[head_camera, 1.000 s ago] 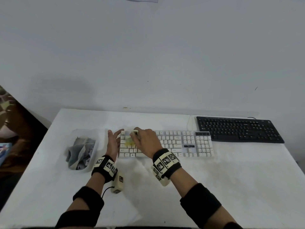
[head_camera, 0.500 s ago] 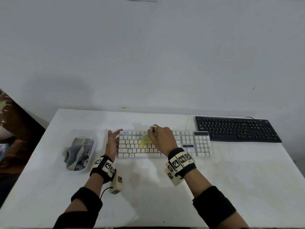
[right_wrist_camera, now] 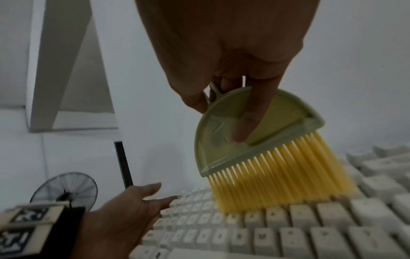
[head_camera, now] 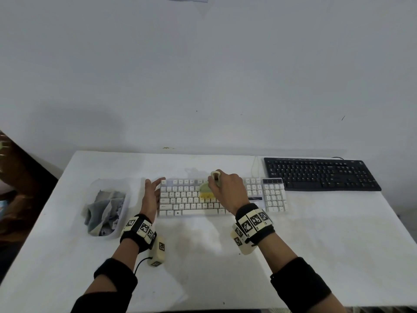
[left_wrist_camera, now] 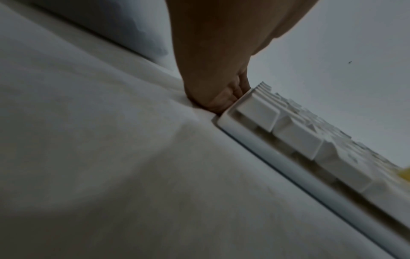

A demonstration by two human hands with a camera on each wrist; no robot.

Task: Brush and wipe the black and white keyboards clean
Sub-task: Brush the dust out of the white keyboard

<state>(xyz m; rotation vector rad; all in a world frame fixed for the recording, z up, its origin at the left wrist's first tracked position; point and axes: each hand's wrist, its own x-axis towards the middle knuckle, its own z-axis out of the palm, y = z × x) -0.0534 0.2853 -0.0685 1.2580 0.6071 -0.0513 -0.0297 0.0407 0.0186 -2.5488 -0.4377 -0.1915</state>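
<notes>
The white keyboard (head_camera: 187, 199) lies in the middle of the table. My right hand (head_camera: 225, 190) grips a small pale green brush (right_wrist_camera: 250, 126); its yellow bristles (right_wrist_camera: 272, 177) touch the keys near the keyboard's middle. In the head view the brush (head_camera: 205, 190) shows just left of that hand. My left hand (head_camera: 151, 195) lies with straight fingers against the keyboard's left edge (left_wrist_camera: 224, 115), thumb by the top corner. The black keyboard (head_camera: 320, 175) sits at the back right, untouched.
A clear plastic tub (head_camera: 123, 197) with crumpled grey cloths (head_camera: 106, 206) stands left of the white keyboard. A wall runs behind the table (head_camera: 316, 245). In the right wrist view a standing fan (right_wrist_camera: 64, 189) shows beyond the table's left side.
My right hand has swept the brush rightward from the keyboard's left end to its middle. The left hand has stayed at the left edge.
</notes>
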